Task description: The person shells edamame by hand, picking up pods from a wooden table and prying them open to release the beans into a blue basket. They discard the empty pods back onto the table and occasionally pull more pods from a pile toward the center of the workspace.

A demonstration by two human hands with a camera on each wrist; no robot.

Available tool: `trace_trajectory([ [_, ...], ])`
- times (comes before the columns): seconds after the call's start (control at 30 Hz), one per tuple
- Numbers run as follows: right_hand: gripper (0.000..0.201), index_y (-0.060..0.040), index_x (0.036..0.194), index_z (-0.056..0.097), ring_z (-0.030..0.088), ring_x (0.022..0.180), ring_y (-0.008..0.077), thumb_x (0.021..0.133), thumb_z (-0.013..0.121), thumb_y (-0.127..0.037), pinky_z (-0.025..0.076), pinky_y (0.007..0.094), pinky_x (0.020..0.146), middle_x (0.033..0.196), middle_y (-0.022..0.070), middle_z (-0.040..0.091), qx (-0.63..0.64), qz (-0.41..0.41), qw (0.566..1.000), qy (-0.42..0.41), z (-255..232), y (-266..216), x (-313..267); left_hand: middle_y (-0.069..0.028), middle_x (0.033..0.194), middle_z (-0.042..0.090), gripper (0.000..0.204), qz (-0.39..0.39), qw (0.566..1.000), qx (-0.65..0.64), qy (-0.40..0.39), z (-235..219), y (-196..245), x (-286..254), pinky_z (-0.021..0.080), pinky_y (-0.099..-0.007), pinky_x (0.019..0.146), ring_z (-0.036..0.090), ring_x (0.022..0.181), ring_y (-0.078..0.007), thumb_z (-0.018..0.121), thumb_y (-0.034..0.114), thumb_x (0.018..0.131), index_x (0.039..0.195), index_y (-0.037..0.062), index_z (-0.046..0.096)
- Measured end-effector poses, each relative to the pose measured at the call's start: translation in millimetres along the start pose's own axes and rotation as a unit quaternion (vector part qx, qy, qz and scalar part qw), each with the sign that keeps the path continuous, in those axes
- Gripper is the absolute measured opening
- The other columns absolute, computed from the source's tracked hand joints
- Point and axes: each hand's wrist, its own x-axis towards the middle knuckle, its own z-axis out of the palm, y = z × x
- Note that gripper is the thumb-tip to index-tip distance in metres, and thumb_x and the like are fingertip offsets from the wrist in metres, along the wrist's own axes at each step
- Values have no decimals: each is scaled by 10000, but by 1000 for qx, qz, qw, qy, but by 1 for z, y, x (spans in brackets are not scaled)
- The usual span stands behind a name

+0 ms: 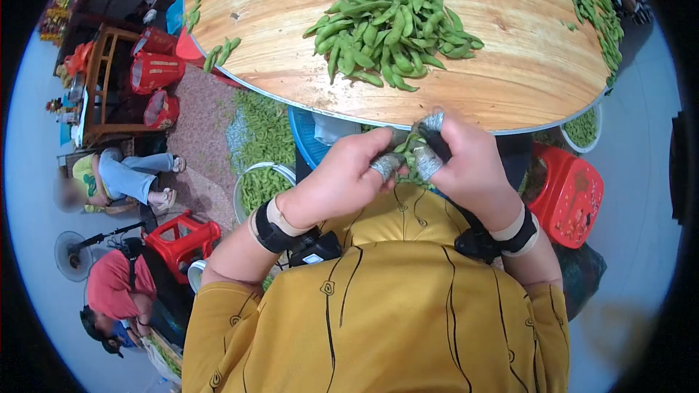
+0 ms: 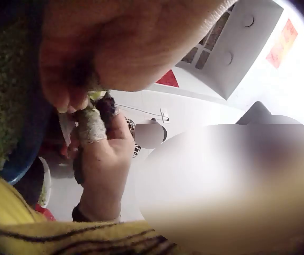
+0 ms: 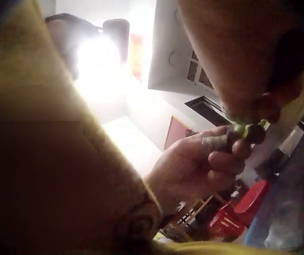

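In the head view both hands meet just below the near edge of the wooden table. My left hand pinches a green soybean pod between thumb and finger, both wrapped in grey tape. From the other side my right hand pinches the same pod with taped fingertips touching those of the left. A bit of bright green shows between the fingers in the right wrist view. On the tabletop ahead lies a heap of green pods.
More pods line the table's right edge. Below the table are a blue basin, a white bucket of beans and pods spread on the floor. Red stools stand at both sides. Two people sit at left.
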Motion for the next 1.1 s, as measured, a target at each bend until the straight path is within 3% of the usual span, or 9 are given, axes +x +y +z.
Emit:
trace_trajectory([
  [0.27, 196, -22, 819, 549, 579, 679, 356, 662, 662, -55, 482, 426, 611, 759, 147, 547, -132, -106, 985, 22, 8, -14, -11, -10, 729, 623, 108, -131, 982, 3, 136, -12, -14, -14, 481, -215, 523, 559, 564, -56, 519, 65, 909, 906, 2, 606],
  [0.47, 196, -16, 861, 592, 586, 697, 358, 682, 663, -49, 482, 418, 611, 775, 153, 568, -93, -115, 989, -7, 14, -6, 0, -60, 629, 589, 99, 33, 975, 191, 107, -6, -15, -14, 467, -257, 488, 592, 529, -108, 552, 60, 874, 819, -7, 601],
  [0.57, 173, -12, 850, 602, 589, 695, 356, 700, 669, -67, 474, 406, 593, 736, 164, 575, -22, -74, 995, -70, 8, 0, 3, -164, 640, 546, 70, 116, 961, 241, 63, -9, -5, -19, 465, -371, 529, 606, 585, -315, 573, 37, 810, 764, -7, 542],
  [0.63, 167, -9, 832, 605, 585, 679, 358, 705, 672, -95, 466, 392, 584, 696, 181, 571, 44, -4, 981, -188, 0, -2, 3, -173, 659, 542, 65, 144, 960, 237, 27, -9, -3, -21, 461, -394, 552, 595, 629, -346, 574, 42, 803, 780, -3, 533],
  [0.73, 158, -11, 781, 592, 581, 657, 359, 693, 669, -118, 459, 392, 574, 683, 184, 563, 95, 50, 972, -210, -2, -10, 5, -193, 715, 538, 88, 162, 959, 232, -30, -9, -10, -23, 454, -440, 610, 570, 731, -402, 575, 57, 799, 838, 4, 518],
  [0.83, 176, -17, 738, 566, 584, 649, 351, 687, 676, -145, 462, 401, 576, 679, 172, 565, -58, -38, 984, -162, 6, -13, 7, -192, 720, 541, 101, 165, 963, 213, -18, -11, -13, -24, 454, -448, 612, 569, 719, -405, 578, 59, 793, 842, 2, 510],
  [0.93, 194, -29, 698, 550, 580, 635, 343, 676, 686, -165, 468, 411, 581, 659, 161, 563, -185, -85, 963, -178, 14, -17, 4, -201, 721, 559, 81, 134, 958, 252, -2, -28, -21, -38, 462, -456, 602, 575, 708, -415, 576, 51, 774, 818, 3, 527],
  [1.0, 191, -36, 740, 572, 585, 655, 335, 718, 684, -190, 477, 418, 604, 678, 154, 576, -213, -72, 943, -245, 9, -18, 8, -202, 708, 590, 81, -21, 911, 410, -18, -48, -38, -58, 487, -456, 597, 601, 692, -401, 587, 61, 747, 808, 10, 573],
  [1.1, 172, -38, 881, 586, 589, 715, 340, 784, 664, -156, 482, 422, 642, 758, 154, 585, -190, -63, 980, -2, 9, -19, 23, -182, 684, 618, 164, -172, 797, 579, 8, -62, -57, -84, 512, -445, 600, 632, 676, -360, 641, 144, 732, 836, 18, 622],
])
